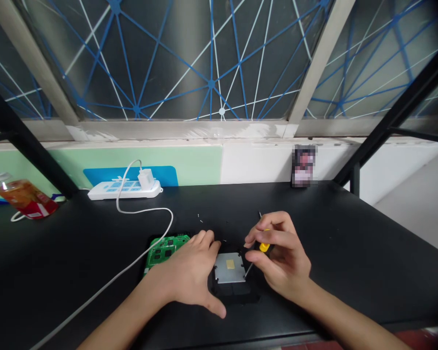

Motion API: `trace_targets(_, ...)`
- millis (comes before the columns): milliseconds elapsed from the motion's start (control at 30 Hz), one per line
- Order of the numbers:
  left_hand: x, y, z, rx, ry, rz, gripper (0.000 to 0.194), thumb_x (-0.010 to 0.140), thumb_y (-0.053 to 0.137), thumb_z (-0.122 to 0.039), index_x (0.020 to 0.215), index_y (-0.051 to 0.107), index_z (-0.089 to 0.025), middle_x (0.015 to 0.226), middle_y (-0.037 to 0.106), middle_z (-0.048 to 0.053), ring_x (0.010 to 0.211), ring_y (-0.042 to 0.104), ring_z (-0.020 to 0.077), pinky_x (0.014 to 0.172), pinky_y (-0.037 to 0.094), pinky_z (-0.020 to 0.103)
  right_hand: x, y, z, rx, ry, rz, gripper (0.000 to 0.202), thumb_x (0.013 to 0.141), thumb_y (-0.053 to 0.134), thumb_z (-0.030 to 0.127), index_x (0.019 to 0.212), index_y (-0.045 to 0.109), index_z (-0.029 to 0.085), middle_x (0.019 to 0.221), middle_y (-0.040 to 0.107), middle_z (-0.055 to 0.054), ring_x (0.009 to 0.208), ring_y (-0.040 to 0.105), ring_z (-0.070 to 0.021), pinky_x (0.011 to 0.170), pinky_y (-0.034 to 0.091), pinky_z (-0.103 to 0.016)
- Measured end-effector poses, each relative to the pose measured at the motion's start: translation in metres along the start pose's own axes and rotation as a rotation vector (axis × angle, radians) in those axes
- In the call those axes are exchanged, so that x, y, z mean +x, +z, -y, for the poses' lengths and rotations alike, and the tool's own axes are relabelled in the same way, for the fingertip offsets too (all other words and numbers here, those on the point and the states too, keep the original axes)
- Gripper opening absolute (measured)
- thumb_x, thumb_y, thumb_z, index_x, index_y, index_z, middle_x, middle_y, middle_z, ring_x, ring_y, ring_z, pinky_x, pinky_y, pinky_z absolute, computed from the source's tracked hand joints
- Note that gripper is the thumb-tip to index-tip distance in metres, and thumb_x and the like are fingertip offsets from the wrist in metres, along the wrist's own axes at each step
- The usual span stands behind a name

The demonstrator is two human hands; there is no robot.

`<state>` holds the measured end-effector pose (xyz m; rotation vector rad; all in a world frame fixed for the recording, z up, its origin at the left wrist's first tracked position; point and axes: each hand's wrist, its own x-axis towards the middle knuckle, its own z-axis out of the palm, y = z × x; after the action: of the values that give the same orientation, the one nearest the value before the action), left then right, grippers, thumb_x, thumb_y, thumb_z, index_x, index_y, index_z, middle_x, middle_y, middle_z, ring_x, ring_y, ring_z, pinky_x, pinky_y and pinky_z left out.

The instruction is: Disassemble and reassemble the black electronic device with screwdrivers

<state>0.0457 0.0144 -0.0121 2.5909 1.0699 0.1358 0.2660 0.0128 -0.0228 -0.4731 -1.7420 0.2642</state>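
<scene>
A silver metal plate (222,275) with a small tan square sits on a black part (246,294) whose outline blends into the dark table. My left hand (184,270) lies along its left side, palm down, thumb spread toward me and fingers bent at the far edge; whether it presses on the part is hard to see. In my right hand (286,260) is a screwdriver (264,247) with a yellow and black handle, held tilted, its tip at the plate's lower right corner. A green circuit board (166,250) is partly covered by my left hand.
Tiny screw-like bits (200,218) lie beyond my hands. A white cable (146,255) runs across the table from a charger (146,179) in a power strip (124,189). A drink bottle (27,197) stands far left; a phone-like object (302,166) leans on the wall.
</scene>
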Motion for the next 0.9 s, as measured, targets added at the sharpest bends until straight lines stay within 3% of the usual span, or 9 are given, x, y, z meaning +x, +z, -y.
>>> trace_targets(100,0.0004,-0.0019,-0.0016,0.005,-0.005,0.009,0.089,0.060,0.079,-0.071,0.122,0.057,-0.012,0.111,0.051,0.013,0.104,0.052,0.0364,0.091,0.050,0.052,-0.0017,0.0010,0.0022,0.018,0.049,0.006,0.040,0.089,0.062,0.006,0.123,0.059,0.027,0.106,0.058,-0.007,0.084,0.066,-0.0176,0.065,0.062,-0.036)
trace_targets(300,0.0007,-0.0021,-0.0017,-0.001,-0.008,0.022,0.094,0.059,0.079,-0.071,0.128,0.054,-0.013,0.112,0.051,0.012,0.105,0.052,0.0370,0.093,0.048,0.052,-0.0025,0.0012,0.0049,0.197,0.140,-0.025,0.034,0.102,0.036,0.016,0.128,0.056,0.023,0.114,0.070,-0.011,0.089,0.072,-0.0208,0.069,0.064,-0.041)
trace_targets(400,0.0005,-0.0013,-0.0006,0.002,-0.005,0.019,0.093,0.059,0.079,-0.071,0.128,0.054,-0.013,0.112,0.051,0.012,0.106,0.053,0.0373,0.093,0.048,0.051,-0.0005,-0.0006,0.0035,0.181,0.043,0.008,0.027,0.101,0.042,0.025,0.122,0.059,0.023,0.114,0.069,-0.012,0.090,0.071,-0.0235,0.066,0.064,-0.044)
trace_targets(533,-0.0001,0.0000,0.0003,0.008,-0.002,-0.001,0.086,0.059,0.078,-0.072,0.120,0.057,-0.014,0.110,0.050,0.012,0.104,0.053,0.0360,0.091,0.049,0.051,0.0017,-0.0031,0.0013,0.010,-0.072,0.000,0.031,0.091,0.067,0.039,0.118,0.062,0.025,0.101,0.059,-0.008,0.081,0.067,-0.0217,0.060,0.061,-0.040)
trace_targets(633,-0.0001,0.0007,0.0006,0.004,0.006,-0.006,0.084,0.061,0.078,-0.072,0.118,0.057,-0.014,0.109,0.050,0.011,0.103,0.052,0.0349,0.090,0.049,0.051,0.0019,-0.0050,0.0006,-0.046,-0.069,-0.021,0.033,0.084,0.077,0.028,0.114,0.063,0.026,0.096,0.054,-0.005,0.076,0.064,-0.0184,0.058,0.059,-0.037)
trace_targets(733,-0.0001,0.0005,0.0005,0.001,0.002,0.001,0.086,0.060,0.078,-0.072,0.119,0.057,-0.014,0.109,0.050,0.012,0.103,0.053,0.0352,0.090,0.050,0.051,0.0017,-0.0058,0.0016,-0.068,-0.040,-0.021,0.039,0.081,0.077,0.013,0.115,0.063,0.027,0.091,0.059,-0.004,0.077,0.065,-0.0189,0.060,0.059,-0.036)
trace_targets(900,-0.0002,-0.0012,-0.0010,0.001,-0.016,0.017,0.092,0.058,0.080,-0.071,0.125,0.055,-0.014,0.113,0.051,0.013,0.106,0.052,0.0370,0.092,0.049,0.051,-0.0009,-0.0029,0.0057,0.163,0.023,-0.039,0.032,0.095,0.048,0.010,0.123,0.059,0.022,0.103,0.071,-0.010,0.087,0.071,-0.0216,0.065,0.063,-0.039)
